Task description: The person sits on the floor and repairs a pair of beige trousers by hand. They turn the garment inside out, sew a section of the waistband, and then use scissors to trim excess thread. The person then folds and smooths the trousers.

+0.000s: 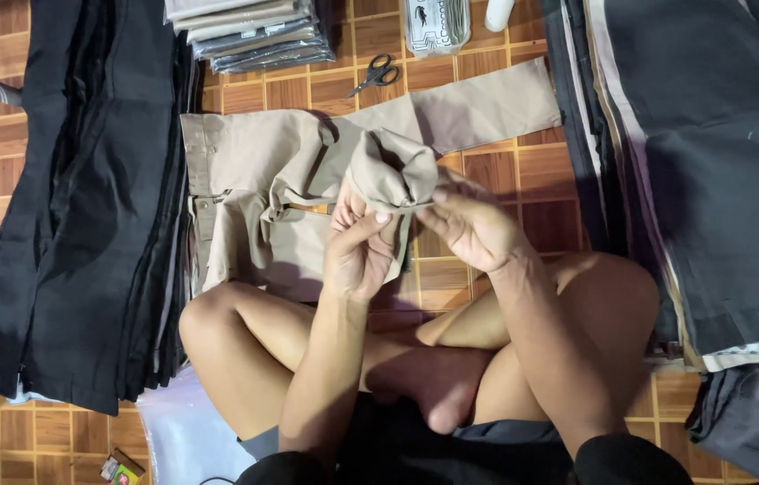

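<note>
My left hand (pixel 357 256) and right hand (pixel 469 224) have fingers (pixel 378 218) clamped on a fold of the khaki trousers (pixel 254 171), raised off the floor. Uneven tension could skew this fold.

A brown tiled floor (pixel 496 171) carries beige trousers (pixel 254 180) under the fingers (pixel 370 220), black scissors (pixel 375 74) beyond them, dark folded garments (pixel 83 198) stacked left, more dark cloth (pixel 712 162) right, and packaged stacks (pixel 249 31) farther off.

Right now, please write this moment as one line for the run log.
left hand: pinching beige trousers | right hand: pinching same fabric fold | trousers: spread on tiled floor | scissors: on floor beyond
</note>
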